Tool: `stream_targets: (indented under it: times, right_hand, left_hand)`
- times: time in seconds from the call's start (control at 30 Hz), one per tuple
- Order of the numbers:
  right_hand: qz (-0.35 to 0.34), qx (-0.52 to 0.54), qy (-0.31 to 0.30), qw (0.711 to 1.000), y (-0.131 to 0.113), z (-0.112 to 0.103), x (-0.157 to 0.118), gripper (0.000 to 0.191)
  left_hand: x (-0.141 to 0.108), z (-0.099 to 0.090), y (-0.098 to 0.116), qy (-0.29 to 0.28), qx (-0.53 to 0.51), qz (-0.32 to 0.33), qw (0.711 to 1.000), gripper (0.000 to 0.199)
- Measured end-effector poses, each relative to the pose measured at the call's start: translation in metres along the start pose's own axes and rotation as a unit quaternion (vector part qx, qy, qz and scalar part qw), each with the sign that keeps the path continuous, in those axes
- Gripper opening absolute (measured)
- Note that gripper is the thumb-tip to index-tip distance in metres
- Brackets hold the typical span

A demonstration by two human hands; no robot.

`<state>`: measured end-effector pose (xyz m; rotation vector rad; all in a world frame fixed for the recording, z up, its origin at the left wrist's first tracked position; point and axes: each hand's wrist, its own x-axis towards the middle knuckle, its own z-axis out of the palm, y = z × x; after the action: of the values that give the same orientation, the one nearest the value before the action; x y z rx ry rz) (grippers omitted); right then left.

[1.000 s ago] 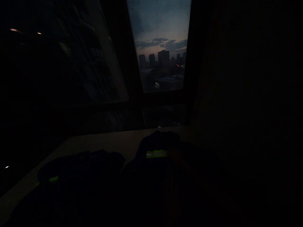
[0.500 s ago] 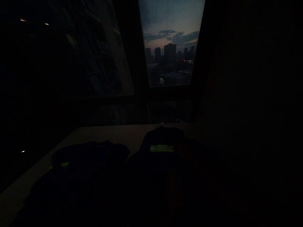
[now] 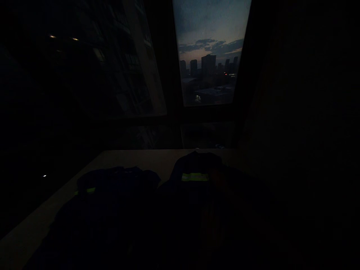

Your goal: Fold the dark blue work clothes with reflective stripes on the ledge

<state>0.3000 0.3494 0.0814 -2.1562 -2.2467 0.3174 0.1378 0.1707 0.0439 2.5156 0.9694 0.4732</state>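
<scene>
Very little light reaches the scene. A dark blue garment (image 3: 194,195) with a yellow-green reflective strip (image 3: 195,177) lies on a pale surface (image 3: 135,156). Beside the strip, at its right end, a dim reddish shape looks like my right hand (image 3: 218,178), its forearm running to the lower right. Lower down, a fainter shape over the garment may be my left hand (image 3: 212,225). The fingers of both are lost in the dark, and whether either grips the cloth is hidden.
Another dark blue garment (image 3: 98,213), also with a yellow-green strip (image 3: 90,190), lies to the left on the pale surface. Behind stands a window (image 3: 209,82) with dark frames, showing buildings and a dusk sky. A dark wall rises on the right.
The camera view has turned slightly left, so the window and both garments appear farther right. The faint hand shapes stay near the same parts of the right garment.
</scene>
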Motion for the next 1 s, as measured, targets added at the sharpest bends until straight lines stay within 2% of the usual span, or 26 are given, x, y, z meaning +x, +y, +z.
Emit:
stream_targets:
  times: [0.2,0.33,0.43,0.53,0.6,0.67,0.73,0.83,0.9,1.0]
  right_hand:
    - [-0.006,0.01,0.032,0.999,-0.002,0.004,0.005,0.045]
    - [-0.011,0.02,0.061,0.998,-0.002,0.008,0.005,0.046]
    - [-0.022,0.03,0.075,0.996,-0.011,0.012,0.002,0.045]
    - [-0.056,0.042,0.086,0.994,-0.028,0.02,-0.015,0.045]
    - [-0.082,0.047,0.091,0.991,-0.035,0.029,-0.037,0.047]
    - [-0.085,0.06,0.109,0.989,-0.03,0.041,-0.068,0.049]
    - [-0.046,0.092,0.154,0.983,-0.014,0.056,-0.105,0.05]
    - [0.041,0.128,0.208,0.969,0.019,0.075,-0.166,0.052]
    - [0.067,0.123,0.213,0.967,0.035,0.085,-0.205,0.051]
    - [0.089,0.109,0.214,0.967,0.045,0.094,-0.251,0.047]
  left_hand:
    - [0.001,0.0,-0.001,0.016,-0.034,-0.001,0.999,0.038]
    - [0.002,0.003,-0.002,0.038,-0.072,-0.027,0.996,0.035]
    - [0.003,0.006,-0.004,0.055,-0.105,-0.051,0.992,0.036]
    - [0.003,0.008,-0.007,0.078,-0.14,-0.076,0.984,0.036]
    - [0.004,0.008,-0.01,0.094,-0.162,-0.095,0.978,0.036]
    - [0.005,0.009,-0.014,0.105,-0.178,-0.11,0.972,0.036]
    - [0.007,0.009,-0.018,0.126,-0.206,-0.14,0.96,0.035]
    - [0.008,0.005,-0.025,0.197,-0.281,-0.231,0.91,0.034]
    - [0.002,-0.006,-0.032,0.231,-0.316,-0.264,0.882,0.036]
    - [-0.027,-0.041,-0.051,0.241,-0.248,-0.26,0.902,0.039]
